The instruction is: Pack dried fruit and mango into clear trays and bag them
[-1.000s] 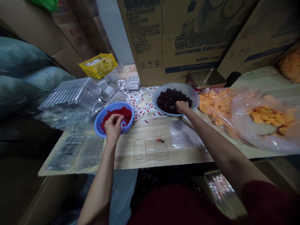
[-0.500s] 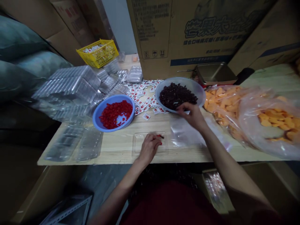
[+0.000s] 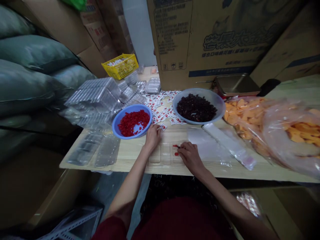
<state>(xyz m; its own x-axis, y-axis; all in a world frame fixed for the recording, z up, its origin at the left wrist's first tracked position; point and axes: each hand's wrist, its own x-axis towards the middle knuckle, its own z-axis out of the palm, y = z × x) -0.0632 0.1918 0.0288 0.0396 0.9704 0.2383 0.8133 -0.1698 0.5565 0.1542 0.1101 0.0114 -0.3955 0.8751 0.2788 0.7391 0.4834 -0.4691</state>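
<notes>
My left hand [image 3: 153, 136] is beside the blue bowl [image 3: 116, 130] of red dried fruit [image 3: 133, 121]. Its fingertips are closed on the edge of a small white-and-red sachet [image 3: 163, 127] on the table. Over a clear plastic tray [image 3: 165, 156] is my right hand [image 3: 191, 155], thumb and fingers pinched together with a dark dried fruit piece [image 3: 178, 147] at the tips. Two red pieces [image 3: 176, 154] show in the tray near those fingers. Behind stands a pale bowl [image 3: 220, 110] of dark dried fruit [image 3: 196, 107].
Loose sachets [image 3: 162, 111] lie between the bowls. Stacked clear trays [image 3: 92, 95] and a yellow basket [image 3: 120, 68] stand at the left. Clear plastic bags [image 3: 228, 145] lie right of the tray, near bagged orange slices [image 3: 245, 113]. A large carton [image 3: 180, 40] rises behind.
My right hand has come from the dark fruit bowl down to the tray. My left hand has left the tray and reached forward to the sachet. The view has shifted slightly.
</notes>
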